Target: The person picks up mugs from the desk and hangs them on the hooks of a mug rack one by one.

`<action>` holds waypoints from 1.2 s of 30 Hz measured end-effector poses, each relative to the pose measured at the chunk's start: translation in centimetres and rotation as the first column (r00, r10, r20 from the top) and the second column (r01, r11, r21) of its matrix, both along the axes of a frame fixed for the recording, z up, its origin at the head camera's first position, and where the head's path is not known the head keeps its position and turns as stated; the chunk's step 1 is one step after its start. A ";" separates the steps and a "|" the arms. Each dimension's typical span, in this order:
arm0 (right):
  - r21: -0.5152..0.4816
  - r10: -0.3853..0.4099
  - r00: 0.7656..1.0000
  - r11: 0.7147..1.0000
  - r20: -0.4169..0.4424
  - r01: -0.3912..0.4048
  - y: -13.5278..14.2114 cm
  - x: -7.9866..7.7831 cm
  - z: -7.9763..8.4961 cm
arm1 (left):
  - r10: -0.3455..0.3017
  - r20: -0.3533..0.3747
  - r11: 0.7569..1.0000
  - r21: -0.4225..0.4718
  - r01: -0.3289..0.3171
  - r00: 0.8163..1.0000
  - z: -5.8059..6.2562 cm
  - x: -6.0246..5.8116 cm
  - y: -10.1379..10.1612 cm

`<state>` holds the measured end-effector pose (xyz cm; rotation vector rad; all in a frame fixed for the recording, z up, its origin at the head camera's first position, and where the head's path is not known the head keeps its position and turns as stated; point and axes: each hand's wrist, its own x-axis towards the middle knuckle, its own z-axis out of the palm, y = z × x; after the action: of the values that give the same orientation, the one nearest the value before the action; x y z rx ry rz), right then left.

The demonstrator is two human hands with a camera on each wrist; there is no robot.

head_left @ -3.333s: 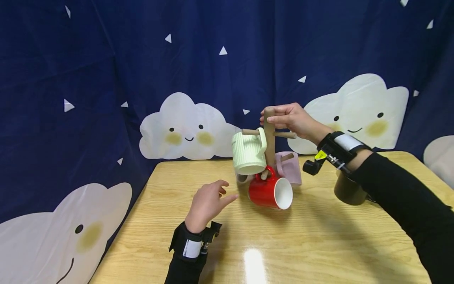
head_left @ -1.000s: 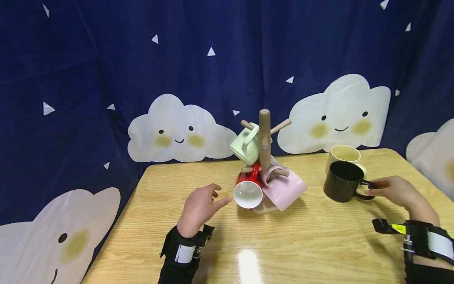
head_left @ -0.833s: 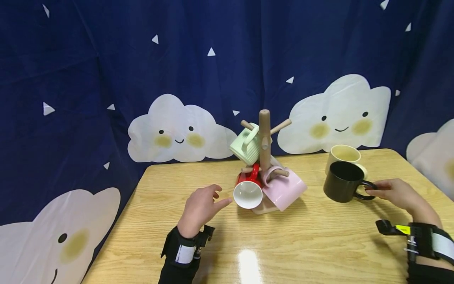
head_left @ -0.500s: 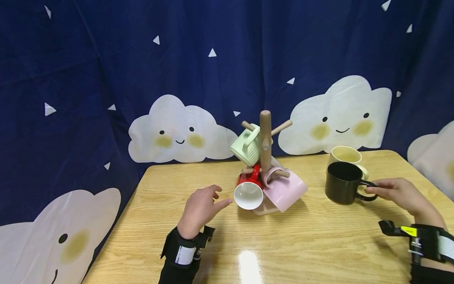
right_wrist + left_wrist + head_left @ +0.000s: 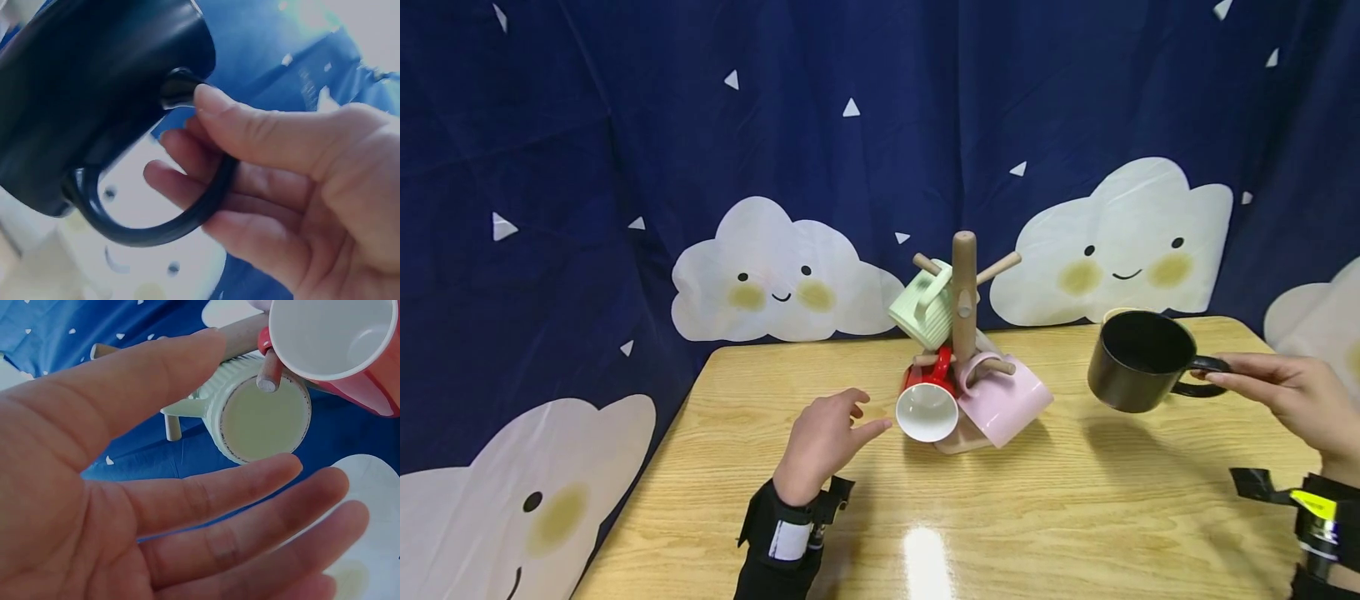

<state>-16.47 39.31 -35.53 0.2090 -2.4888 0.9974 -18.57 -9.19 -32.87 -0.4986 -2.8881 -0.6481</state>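
My right hand [image 5: 1292, 396] pinches the handle of a black mug [image 5: 1138, 367], which hangs upright above the table with its shadow below. In the right wrist view the thumb and fingers [image 5: 262, 131] grip the mug's handle [image 5: 156, 234]. A wooden mug tree [image 5: 965, 292] stands mid-table. On its pegs hang a pale green mug [image 5: 928, 312], a red mug [image 5: 927, 400] with white inside, and a pink mug [image 5: 1003, 400]. My left hand [image 5: 823, 442] hovers left of the red mug, fingers relaxed, touching nothing. The left wrist view shows its spread fingers [image 5: 244, 544].
A cream mug [image 5: 1116, 312] stands behind the black mug, mostly hidden by it. One upper peg [image 5: 1000, 267] points right and bears no mug. The wooden table [image 5: 1037, 517] backs onto a dark blue curtain [image 5: 820, 50] with cloud faces.
The right hand has left the mug tree, which has turned, and has taken the black mug by its handle. Most recently it has raised that mug off the table. The left hand stays put.
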 end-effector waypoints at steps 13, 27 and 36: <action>-0.222 0.384 0.914 0.888 -0.129 -0.404 -9.5 1.3 3.5 | -0.020 0.032 1.000 0.010 0.020 0.999 0.0 0.2 0.1; -0.049 0.176 0.925 0.978 -0.338 -0.204 -18.1 1.8 2.4 | -0.037 0.022 0.999 0.028 0.036 0.999 0.2 0.2 0.0; -0.161 0.184 0.981 0.972 0.055 -0.173 -18.7 1.4 2.1 | -0.129 0.100 0.977 0.184 0.109 0.987 0.4 0.0 0.2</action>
<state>-15.06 20.60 -33.45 0.3592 -2.4730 1.2882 -18.56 -9.03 -32.44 -0.6332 -2.8813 -0.9719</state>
